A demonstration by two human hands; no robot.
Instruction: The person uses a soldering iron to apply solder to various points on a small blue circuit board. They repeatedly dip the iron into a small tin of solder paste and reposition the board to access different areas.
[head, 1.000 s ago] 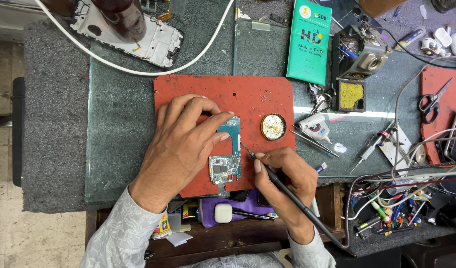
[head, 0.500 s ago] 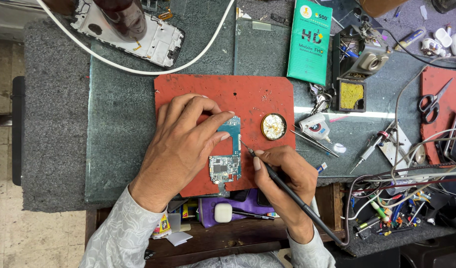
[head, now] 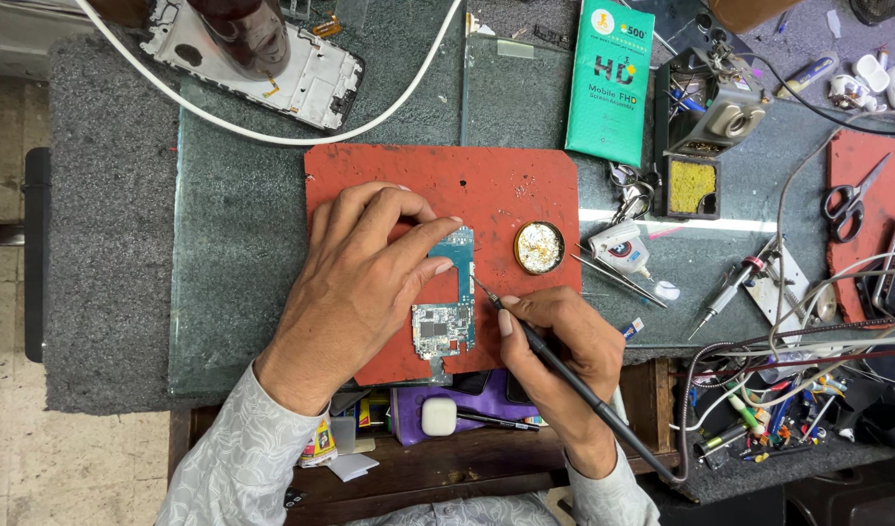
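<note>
The left forearm, in a pale patterned sleeve (head: 238, 458), comes up from the lower left and angles toward the middle of the bench. The left hand (head: 355, 282) lies palm down on the red work mat (head: 525, 185), fingers spread and bent, and its fingertips press on the left edge of the circuit board (head: 445, 317), pinning it flat; it grips nothing. The board, blue-green with a pale shielded patch near its lower end, lies upright along the mat's lower middle, between the two hands.

To the right of it, the right hand (head: 564, 351) rises from the bottom edge with the wrist bent inward. Its fingers are curled in a pen hold around the black soldering iron (head: 564, 375), whose thin tip touches or sits just at the board's right edge; which of the two cannot be told. The iron's cord trails down to the lower right.

Further right on the mat sits a small round tin (head: 540, 247), and beyond it, off the mat, a green flat package (head: 611, 83).

Compared with the half-second-earlier view, both hands, the board and the iron keep practically the same places and poses.
</note>
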